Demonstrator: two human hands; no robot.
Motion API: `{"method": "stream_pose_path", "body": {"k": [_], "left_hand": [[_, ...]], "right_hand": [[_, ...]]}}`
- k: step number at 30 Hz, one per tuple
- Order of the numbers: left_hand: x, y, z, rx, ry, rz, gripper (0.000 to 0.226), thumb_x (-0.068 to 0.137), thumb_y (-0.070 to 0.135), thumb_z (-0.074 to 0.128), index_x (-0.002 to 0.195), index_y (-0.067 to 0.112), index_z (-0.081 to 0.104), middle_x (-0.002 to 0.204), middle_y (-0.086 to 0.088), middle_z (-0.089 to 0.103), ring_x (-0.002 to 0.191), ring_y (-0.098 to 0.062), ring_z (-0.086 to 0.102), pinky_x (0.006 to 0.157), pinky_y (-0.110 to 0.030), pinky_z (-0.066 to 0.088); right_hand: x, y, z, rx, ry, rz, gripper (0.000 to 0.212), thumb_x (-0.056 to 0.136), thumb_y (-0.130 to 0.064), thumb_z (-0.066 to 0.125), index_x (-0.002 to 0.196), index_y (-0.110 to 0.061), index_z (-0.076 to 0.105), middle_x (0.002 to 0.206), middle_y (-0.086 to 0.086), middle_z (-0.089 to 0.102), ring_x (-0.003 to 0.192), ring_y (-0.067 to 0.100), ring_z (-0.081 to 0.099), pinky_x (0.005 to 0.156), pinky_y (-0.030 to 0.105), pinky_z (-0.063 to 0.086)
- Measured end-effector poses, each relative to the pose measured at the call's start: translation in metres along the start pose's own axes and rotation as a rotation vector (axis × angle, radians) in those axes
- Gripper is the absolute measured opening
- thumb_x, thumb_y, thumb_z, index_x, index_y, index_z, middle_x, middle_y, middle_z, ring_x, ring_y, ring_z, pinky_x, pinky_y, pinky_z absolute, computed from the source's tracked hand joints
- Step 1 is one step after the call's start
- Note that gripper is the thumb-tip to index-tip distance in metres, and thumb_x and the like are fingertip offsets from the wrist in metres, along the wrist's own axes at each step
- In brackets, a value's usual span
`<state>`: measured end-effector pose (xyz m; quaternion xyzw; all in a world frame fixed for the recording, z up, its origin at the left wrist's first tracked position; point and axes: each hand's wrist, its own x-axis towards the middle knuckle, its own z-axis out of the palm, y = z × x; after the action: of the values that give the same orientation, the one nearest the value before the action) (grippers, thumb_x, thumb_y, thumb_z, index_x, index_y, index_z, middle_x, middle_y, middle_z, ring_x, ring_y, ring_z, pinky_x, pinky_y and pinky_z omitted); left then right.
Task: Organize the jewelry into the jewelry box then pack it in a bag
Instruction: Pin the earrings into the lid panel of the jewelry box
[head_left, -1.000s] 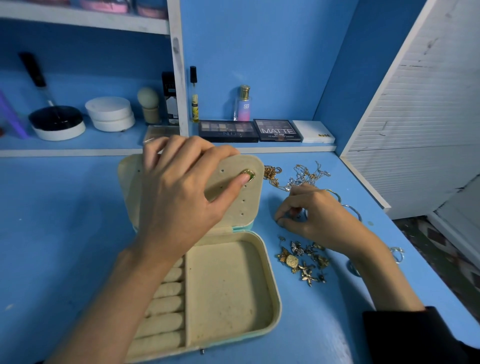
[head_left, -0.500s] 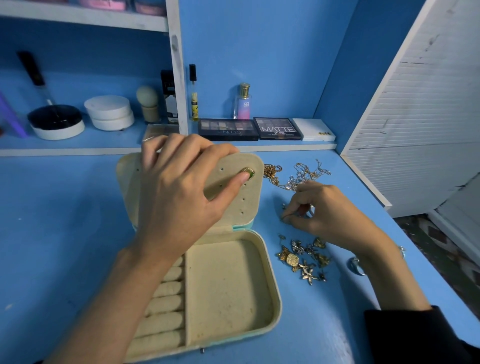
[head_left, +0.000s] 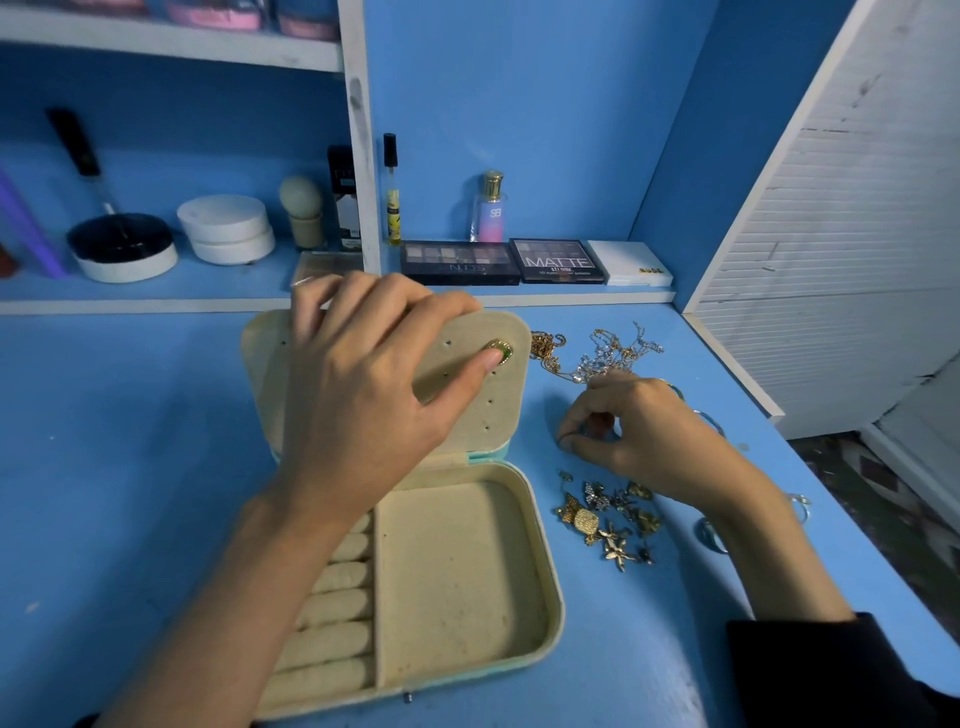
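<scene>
Holding steady, my left hand (head_left: 358, 395) grips the lid (head_left: 498, 415) of the jewelry box (head_left: 540, 561), thumb still pressing the gold stud (head_left: 500, 351) into it, while my right hand (head_left: 644, 431), barely shifted just right of the box, pinches a small piece (hidden by fingers), loose pile (head_left: 608, 519) still unpacked.

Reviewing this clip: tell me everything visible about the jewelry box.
The jewelry box lies open on the blue table, its lid standing up. Outside looks teal at the hinge; inside is a beige, suede-like lining. The base holds a column of ring rolls on the left and one bare compartment on the right. The lid panel has small holes; a gold-and-green stud sits near its upper right. The left hand grips the lid's top edge, thumb on the stud.
</scene>
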<state>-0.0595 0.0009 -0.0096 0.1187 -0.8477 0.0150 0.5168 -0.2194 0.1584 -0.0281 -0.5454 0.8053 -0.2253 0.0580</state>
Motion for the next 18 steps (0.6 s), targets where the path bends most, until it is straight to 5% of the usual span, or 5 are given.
{"method": "stream_pose_path", "body": {"k": [5, 11, 18], "left_hand": [[0.000, 0.006, -0.008, 0.002, -0.033, -0.015, 0.026, 0.087, 0.040, 0.067, 0.093, 0.016, 0.070, 0.082, 0.000, 0.063, 0.080, -0.025, 0.059, 0.083, -0.037, 0.033], [-0.019, 0.033, -0.032, 0.059, -0.022, -0.036, 0.020, 0.089, 0.039, 0.066, 0.087, 0.019, 0.069, 0.081, 0.004, 0.064, 0.075, -0.019, 0.057, 0.086, -0.035, 0.032], [-0.041, 0.047, -0.042, 0.109, 0.002, -0.020, 0.021, 0.089, 0.040, 0.065, 0.082, 0.021, 0.069, 0.078, 0.005, 0.063, 0.075, -0.015, 0.051, 0.082, -0.034, 0.031]], "right_hand": [[0.003, -0.018, -0.008, 0.593, 0.110, 0.102, 0.007, 0.084, -0.012, 0.068, 0.077, -0.015, 0.068, 0.070, 0.012, 0.056, 0.055, 0.009, 0.044, 0.055, 0.014, 0.035], [0.014, -0.038, -0.024, 1.053, 0.074, 0.031, 0.003, 0.077, -0.012, 0.069, 0.076, -0.010, 0.067, 0.068, 0.001, 0.063, 0.064, 0.009, 0.055, 0.060, 0.019, 0.043], [0.012, -0.047, -0.043, 0.874, -0.358, -0.067, 0.007, 0.078, -0.007, 0.062, 0.078, -0.010, 0.068, 0.070, 0.001, 0.065, 0.064, 0.008, 0.058, 0.062, 0.020, 0.046]]}}
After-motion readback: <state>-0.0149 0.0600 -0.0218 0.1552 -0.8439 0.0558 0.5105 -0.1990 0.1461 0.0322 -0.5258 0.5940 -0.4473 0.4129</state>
